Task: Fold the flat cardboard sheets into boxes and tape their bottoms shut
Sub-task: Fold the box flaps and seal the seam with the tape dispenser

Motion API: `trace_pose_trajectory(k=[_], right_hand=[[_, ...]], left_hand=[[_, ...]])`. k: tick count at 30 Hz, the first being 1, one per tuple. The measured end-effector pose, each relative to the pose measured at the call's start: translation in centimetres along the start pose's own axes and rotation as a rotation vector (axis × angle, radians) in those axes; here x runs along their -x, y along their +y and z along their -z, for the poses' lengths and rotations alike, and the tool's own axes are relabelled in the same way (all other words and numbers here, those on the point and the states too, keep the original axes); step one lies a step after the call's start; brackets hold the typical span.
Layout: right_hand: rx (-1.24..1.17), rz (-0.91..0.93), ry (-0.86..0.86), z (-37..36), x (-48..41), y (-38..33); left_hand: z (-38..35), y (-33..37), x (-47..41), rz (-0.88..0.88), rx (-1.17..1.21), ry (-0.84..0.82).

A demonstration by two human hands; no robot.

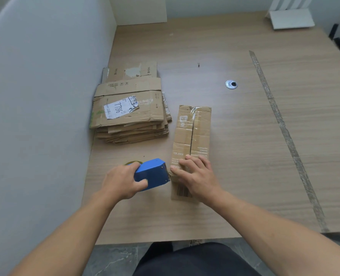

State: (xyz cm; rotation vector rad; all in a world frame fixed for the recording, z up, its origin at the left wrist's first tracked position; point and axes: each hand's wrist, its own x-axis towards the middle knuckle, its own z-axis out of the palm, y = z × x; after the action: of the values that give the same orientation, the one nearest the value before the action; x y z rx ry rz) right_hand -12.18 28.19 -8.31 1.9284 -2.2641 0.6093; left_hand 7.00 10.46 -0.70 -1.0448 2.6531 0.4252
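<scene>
Long, narrow cardboard box [192,136]: brown, creased, lying flat on the wood-grain bench [244,176], at about 4 o'clock from the stack of flat cardboard sheets [129,124] and apart from it. Dark seam running down the middle of its upper face, with glossy clear tape over the far end. White printed logo near the far end, fine white print lower down, barcode at the near end. Long axis running 6 to 12 o'clock, far end leaning slightly toward 1 o'clock. Flaps meeting along the seam, so the inside is hidden.

Right grip [197,174] wide, fingers straight and spread, pressed flat on the box's near half and pointing toward 10 o'clock.

Left grip [121,184] curled round a blue tape dispenser [152,174], toothed edge facing 3 o'clock, just beside the box's left edge by the right fingertips. Part of a yellowish tape roll [133,162] showing behind the dispenser.

Stack against the grey wall [45,96] at 9 o'clock, with a white shipping label [121,107] on the top sheet.
</scene>
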Motion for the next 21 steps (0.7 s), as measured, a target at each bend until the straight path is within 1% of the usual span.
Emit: trace_pose_trajectory(k=[3, 8, 11, 17, 21], right_hand=[[-0.005, 0.017, -0.002, 0.3, -0.3, 0.2], [-0.027, -0.016, -0.020, 0.2, 0.0, -0.1], [-0.021, -0.039, -0.003, 0.1, 0.2, -0.1], [-0.038, -0.065, -0.008, 0.6, 0.2, -0.2], [-0.049, -0.092, -0.030, 0.6, 0.1, -0.2]], left_hand=[[0.3, -0.5, -0.2, -0.044, -0.007, 0.008], [1.9, -2.5, -0.6, -0.093, -0.024, -0.067], [2.4, -3.1, -0.5, -0.127, -0.043, -0.093], [2.5, -4.3, -0.6, -0.088, -0.030, -0.134], [2.5, -2.2, -1.7, -0.056, -0.100, -0.128]])
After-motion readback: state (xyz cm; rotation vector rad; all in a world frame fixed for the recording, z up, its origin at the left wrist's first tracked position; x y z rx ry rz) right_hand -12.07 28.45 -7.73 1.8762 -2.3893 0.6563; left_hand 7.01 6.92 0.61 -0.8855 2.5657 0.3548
